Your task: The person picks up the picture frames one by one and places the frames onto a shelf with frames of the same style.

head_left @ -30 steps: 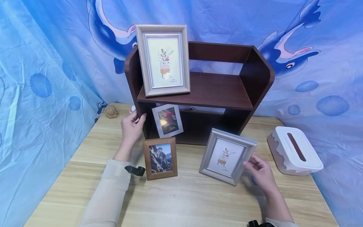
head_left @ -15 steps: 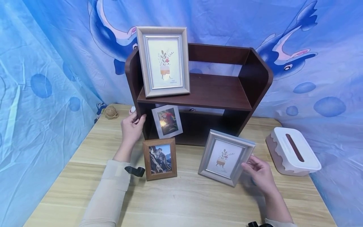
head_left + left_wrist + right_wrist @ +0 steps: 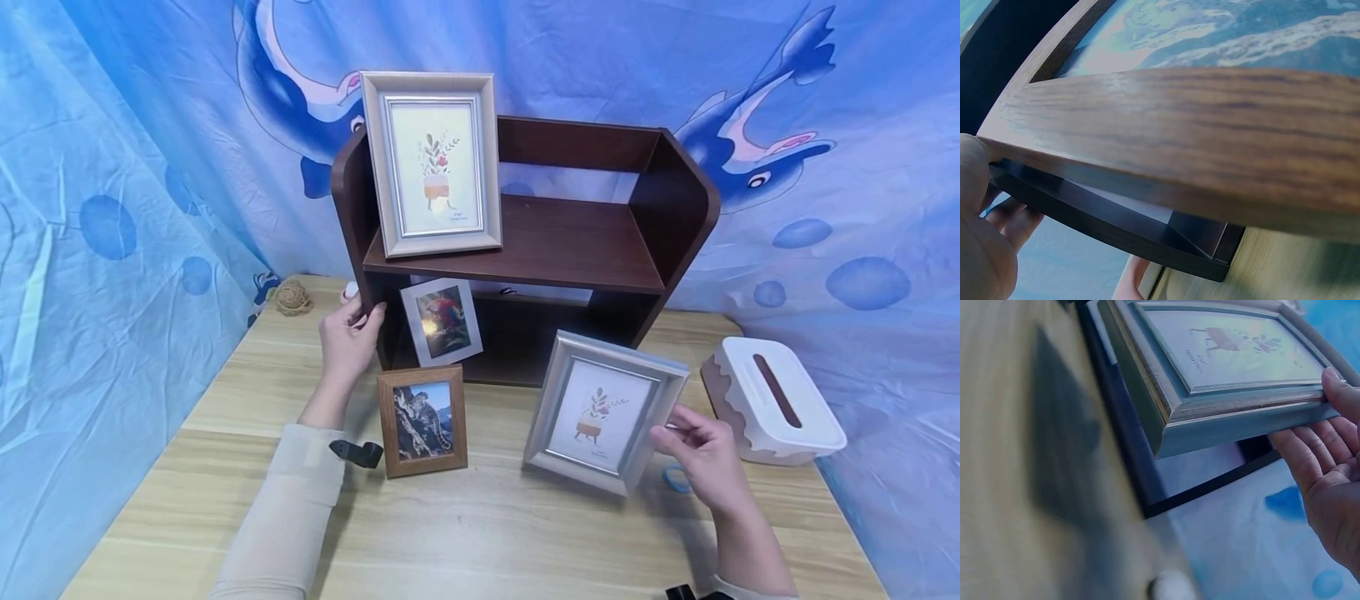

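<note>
In the head view my left hand (image 3: 348,342) grips the left side panel of a dark brown two-tier shelf (image 3: 585,242), thumb in front and fingers behind. Pinched at its right edge by my right hand (image 3: 708,458) is a silver picture frame (image 3: 600,417) with a potted-plant print. It leans back, and the right wrist view shows its lower edge off the table. A wooden frame (image 3: 423,423) with a big-cat photo stands before the shelf. On the lower tier a white frame (image 3: 442,322) holds a parrot picture. A larger beige frame (image 3: 432,167) stands on the upper tier's left.
To the right, a tissue box (image 3: 776,400) with a white lid stands on the wooden table (image 3: 480,542). A ball of twine (image 3: 292,297) lies at the back left. Under my right hand lies a small blue ring (image 3: 677,477). Blue dolphin-print cloth (image 3: 585,50) hangs behind.
Over the last half second, my right hand has lifted the silver frame slightly and shifted right with it, exposing more of the blue ring. My left hand keeps its place on the shelf.
</note>
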Motion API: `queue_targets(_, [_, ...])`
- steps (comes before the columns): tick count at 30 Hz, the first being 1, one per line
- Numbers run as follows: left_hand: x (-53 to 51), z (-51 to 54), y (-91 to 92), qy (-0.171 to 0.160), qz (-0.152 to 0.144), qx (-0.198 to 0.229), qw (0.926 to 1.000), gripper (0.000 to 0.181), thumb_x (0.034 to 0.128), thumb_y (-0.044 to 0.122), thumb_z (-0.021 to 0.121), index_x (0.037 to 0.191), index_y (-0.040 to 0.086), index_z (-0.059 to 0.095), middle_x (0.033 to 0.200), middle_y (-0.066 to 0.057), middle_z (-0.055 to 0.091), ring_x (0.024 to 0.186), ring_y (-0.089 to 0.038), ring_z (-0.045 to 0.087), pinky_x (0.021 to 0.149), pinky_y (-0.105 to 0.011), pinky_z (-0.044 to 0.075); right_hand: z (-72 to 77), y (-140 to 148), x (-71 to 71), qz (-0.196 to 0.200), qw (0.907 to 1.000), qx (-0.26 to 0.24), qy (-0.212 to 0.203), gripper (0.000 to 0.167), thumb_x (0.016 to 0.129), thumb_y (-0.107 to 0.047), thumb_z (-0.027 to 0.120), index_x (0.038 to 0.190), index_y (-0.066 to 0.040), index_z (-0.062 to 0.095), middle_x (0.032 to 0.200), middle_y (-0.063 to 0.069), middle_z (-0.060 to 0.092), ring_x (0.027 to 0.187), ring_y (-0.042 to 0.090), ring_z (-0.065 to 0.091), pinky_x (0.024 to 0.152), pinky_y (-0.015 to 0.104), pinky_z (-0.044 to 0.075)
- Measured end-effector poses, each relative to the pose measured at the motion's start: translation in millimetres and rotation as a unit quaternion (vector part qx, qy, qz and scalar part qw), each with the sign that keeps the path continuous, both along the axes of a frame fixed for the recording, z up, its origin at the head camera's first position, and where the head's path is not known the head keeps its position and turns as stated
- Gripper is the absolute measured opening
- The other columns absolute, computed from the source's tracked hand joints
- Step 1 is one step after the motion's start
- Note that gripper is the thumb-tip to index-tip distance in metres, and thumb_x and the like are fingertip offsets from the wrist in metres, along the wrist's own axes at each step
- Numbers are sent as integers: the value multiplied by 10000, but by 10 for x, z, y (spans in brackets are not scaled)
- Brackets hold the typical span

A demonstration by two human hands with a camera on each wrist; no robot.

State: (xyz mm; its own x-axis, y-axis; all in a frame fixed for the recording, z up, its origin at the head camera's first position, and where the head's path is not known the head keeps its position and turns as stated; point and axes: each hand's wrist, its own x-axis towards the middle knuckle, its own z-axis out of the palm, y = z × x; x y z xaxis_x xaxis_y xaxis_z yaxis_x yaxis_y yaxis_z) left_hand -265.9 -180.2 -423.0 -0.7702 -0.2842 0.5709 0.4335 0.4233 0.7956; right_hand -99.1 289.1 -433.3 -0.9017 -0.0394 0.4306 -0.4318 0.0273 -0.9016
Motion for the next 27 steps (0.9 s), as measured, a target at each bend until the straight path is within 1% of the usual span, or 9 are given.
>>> queue_targets(3, [7,1,-2,32,23,-24,10000,152,892,81,744,1023,12,778,900,-192,755,738,146,595,684,-48,511,146,-8,4,287,9991,-131,274,404,858,290,543,1203,120,665,1037,45,771,882,114,744,710,225,604])
queue_targets(6, [12,3,-3,77,16,-30,10000,146,892,80,742,1015,10,777,897,-195,754,750,144,598,694,-51,515,292,-27,1,685,9948,-595,454,398,868,298,518,1194,124,666,1025,91,768,880,126,742,696,210,600])
queue_targets(8, [10,1,-2,87,16,-33,10000,147,894,84,740,1017,12,777,902,-198,753,761,150,599,703,-54,518,394,-41,-2,995,9886,-1008,504,392,882,299,495,1199,134,657,1024,130,763,881,147,743,691,215,602])
queue_targets(10, [5,-3,-3,79,27,-52,10000,146,896,88,740,1017,14,777,905,-198,753,767,155,598,709,-53,518,498,-54,-4,1367,9782,-1464,544,377,900,301,461,1215,175,624,1039,190,748,903,194,744,707,246,610])
queue_targets(13, [1,-10,-4,66,49,-87,9999,147,896,93,741,1016,15,777,902,-195,754,761,153,594,702,-47,513,681,-69,7,1735,9672,-1779,518,363,929,280,437,1244,191,595,1065,240,731,940,257,742,729,305,617])
queue_targets(15, [2,-13,-6,68,61,-109,9999,150,895,93,741,1018,13,777,900,-193,754,758,149,591,699,-43,508,812,-81,19,1901,9632,-1842,472,361,945,265,422,1262,196,579,1078,257,723,948,283,740,734,334,617])
queue_targets(22, [3,-20,-13,131,61,-97,9998,144,897,91,737,1007,4,772,894,-202,751,767,151,595,698,-44,510,1252,-151,11,1696,9757,-1381,156,407,992,205,375,1251,67,657,1020,161,759,856,212,755,690,290,618])
queue_targets(23, [1,-20,-12,145,53,-92,9998,144,897,89,737,1006,2,771,892,-202,751,767,149,597,697,-45,512,1298,-159,0,1662,9752,-1454,122,405,992,205,370,1245,75,658,1006,162,759,839,201,753,674,273,618])
queue_targets(27, [-11,-20,-5,185,66,-194,9996,131,901,88,733,990,-2,769,867,-206,747,746,126,589,679,-38,503,1464,-169,-68,1644,9622,-2171,38,350,990,213,357,1203,171,631,941,223,736,755,196,731,597,235,596])
